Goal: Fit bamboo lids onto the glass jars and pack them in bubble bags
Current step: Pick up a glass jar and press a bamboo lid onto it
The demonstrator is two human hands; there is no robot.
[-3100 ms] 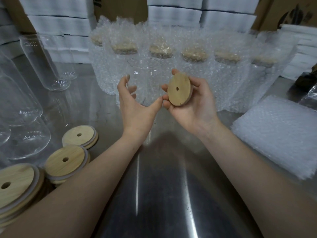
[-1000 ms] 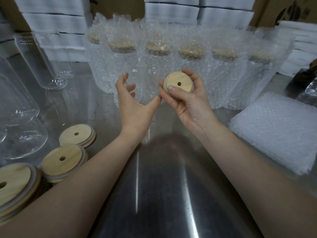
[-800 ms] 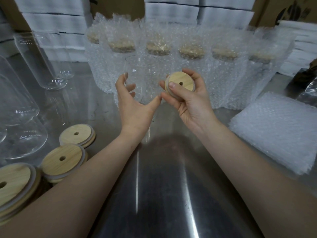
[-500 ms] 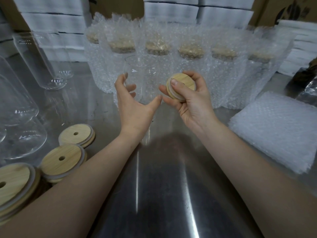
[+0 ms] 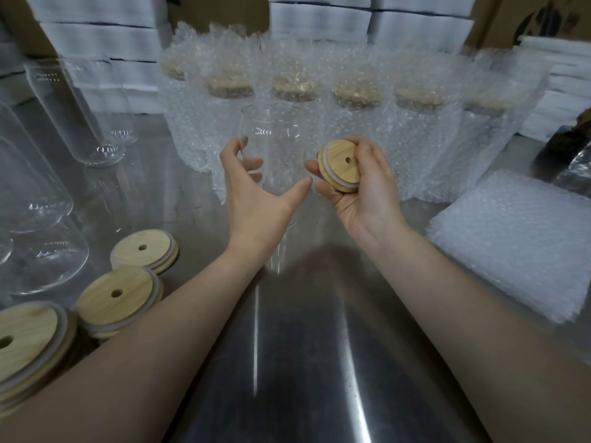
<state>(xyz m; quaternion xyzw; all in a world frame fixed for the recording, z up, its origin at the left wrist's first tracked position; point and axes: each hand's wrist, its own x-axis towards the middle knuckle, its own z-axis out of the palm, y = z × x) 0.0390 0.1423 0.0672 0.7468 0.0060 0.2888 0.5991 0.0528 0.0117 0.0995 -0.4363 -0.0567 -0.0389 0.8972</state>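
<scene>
A clear glass jar stands upright in the middle of the steel table, with my left hand wrapped around its lower part, thumb on the right side and fingers on the left. The jar's mouth is uncovered. Just to the right of the jar, my right hand grips a round bamboo lid with a small centre hole and a pale sealing ring. The lid is tilted, its top facing me, and is level with the jar's middle, not touching it.
A row of several lidded jars in bubble bags stands behind the hands. Flat bubble bags lie stacked at the right. Stacks of spare lids and several bare glass jars fill the left side. White boxes line the back.
My right hand has turned the lid over in its fingers, from nearly flat to tilted with the sealing ring showing. My left hand and the jar have stayed in place.
</scene>
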